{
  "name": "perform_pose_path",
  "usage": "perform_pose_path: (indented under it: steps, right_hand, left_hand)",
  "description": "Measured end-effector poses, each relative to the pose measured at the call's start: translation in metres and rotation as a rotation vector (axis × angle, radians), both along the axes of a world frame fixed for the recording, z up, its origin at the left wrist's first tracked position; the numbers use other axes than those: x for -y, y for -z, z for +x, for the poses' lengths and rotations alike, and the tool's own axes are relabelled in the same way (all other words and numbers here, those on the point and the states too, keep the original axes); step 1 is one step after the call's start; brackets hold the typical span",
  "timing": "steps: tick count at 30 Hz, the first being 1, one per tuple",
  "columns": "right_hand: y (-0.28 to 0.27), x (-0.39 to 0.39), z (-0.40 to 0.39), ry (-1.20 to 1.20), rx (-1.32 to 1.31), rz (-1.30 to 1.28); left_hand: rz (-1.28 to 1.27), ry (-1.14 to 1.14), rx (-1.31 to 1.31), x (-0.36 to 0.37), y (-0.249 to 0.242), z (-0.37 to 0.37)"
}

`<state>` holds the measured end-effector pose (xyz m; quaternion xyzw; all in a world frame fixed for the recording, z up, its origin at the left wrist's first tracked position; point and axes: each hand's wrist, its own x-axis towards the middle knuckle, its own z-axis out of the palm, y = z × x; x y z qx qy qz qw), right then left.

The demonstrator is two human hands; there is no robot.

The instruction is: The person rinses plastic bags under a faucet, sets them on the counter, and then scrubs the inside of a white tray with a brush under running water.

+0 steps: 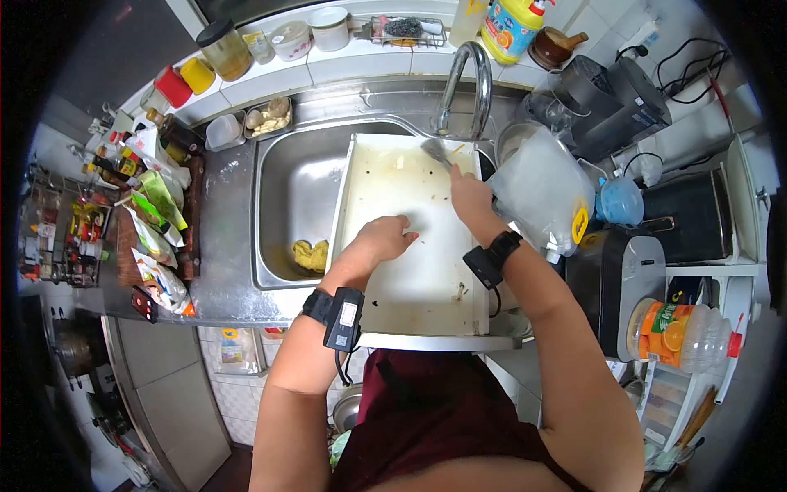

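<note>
A white drawer-like tray [414, 283] lies across the right part of the steel sink. Dark specks and yellowish stains mark its inside. My right hand [470, 197], near the tray's far right corner, is closed round the handle of a small brush [437, 151] with greyish bristles. The brush head is over the tray's far end. My left hand [384, 239] hovers over or rests on the tray's middle, its fingers loosely bent and apart, with nothing visible in them. A crumpled yellow cloth [311, 256] sits in the sink basin [283, 184], left of the tray.
Behind the tray rises a curved faucet [467, 90]. A cloudy plastic bag or container [545, 184] stands close by my right wrist. Jars and a yellow detergent bottle [510, 31] line the back ledge. Bottles and packets [156, 213] crowd the left counter.
</note>
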<state>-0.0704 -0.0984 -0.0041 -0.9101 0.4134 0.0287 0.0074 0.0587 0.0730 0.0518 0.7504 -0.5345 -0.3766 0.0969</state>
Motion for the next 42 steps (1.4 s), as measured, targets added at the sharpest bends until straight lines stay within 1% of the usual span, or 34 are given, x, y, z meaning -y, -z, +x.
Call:
perform_pose_path:
  steps: [2,6,12,13,16,17,20,23,26,29,30,32,35,38,39,41,42]
  right_hand:
    - [0.009,0.001,-0.016,0.074,-0.043,-0.043]
    - [0.008,-0.002,-0.018,0.176,-0.062,0.042]
    - [-0.009,-0.005,-0.028,-0.096,-0.052,0.134]
    - [-0.019,-0.005,-0.033,-0.193,-0.040,0.154]
    - [-0.061,-0.011,-0.053,-0.392,-0.111,0.296]
    - [-0.067,-0.009,-0.061,-0.431,-0.147,0.396]
    - [-0.115,-0.024,-0.079,-0.439,-0.195,0.696]
    - [-0.129,-0.026,-0.092,-0.438,-0.093,0.920]
    - [-0.121,-0.030,-0.098,-0.546,-0.209,1.087]
    - [-0.117,-0.018,-0.094,-0.625,-0.333,0.894]
    - [-0.116,-0.009,-0.091,-0.611,-0.343,0.785]
    - [-0.114,0.013,-0.083,-0.577,-0.358,0.561]
    - [-0.114,0.021,-0.065,-0.400,-0.281,0.216]
    - [-0.109,0.014,-0.053,-0.478,-0.207,0.292]
    - [-0.108,0.010,-0.052,-0.545,-0.145,0.493]
    - [-0.105,-0.001,-0.055,-0.662,-0.018,0.900]
    - [-0.101,-0.006,-0.058,-0.688,-0.113,1.000]
  left_hand:
    - [-0.042,0.018,0.017,0.000,0.005,-0.001]
    - [-0.073,0.032,0.009,-0.001,0.008,0.000]
    - [-0.108,0.073,0.045,0.000,0.020,0.006]
    - [-0.109,0.085,0.054,0.000,0.019,0.006]
    - [-0.117,0.073,0.049,0.001,0.016,0.004]
    - [-0.131,0.080,0.048,0.001,0.016,0.005]
    - [-0.093,0.070,0.030,0.002,0.012,0.003]
    - [-0.121,0.109,0.060,0.004,0.017,0.004]
    - [-0.103,0.116,0.054,0.003,0.018,0.003]
    - [-0.068,0.097,0.022,0.003,0.015,0.004]
    - [-0.057,0.091,0.011,0.002,0.015,0.004]
    - [-0.016,0.071,0.000,0.001,0.011,0.005]
    - [0.014,0.047,-0.009,0.001,0.012,0.005]
    - [-0.028,0.073,0.050,0.001,0.016,0.009]
    - [-0.049,0.086,0.076,-0.001,0.017,0.009]
    - [-0.032,0.055,0.038,-0.001,0.018,0.010]
    - [-0.023,0.041,0.017,-0.001,0.016,0.009]
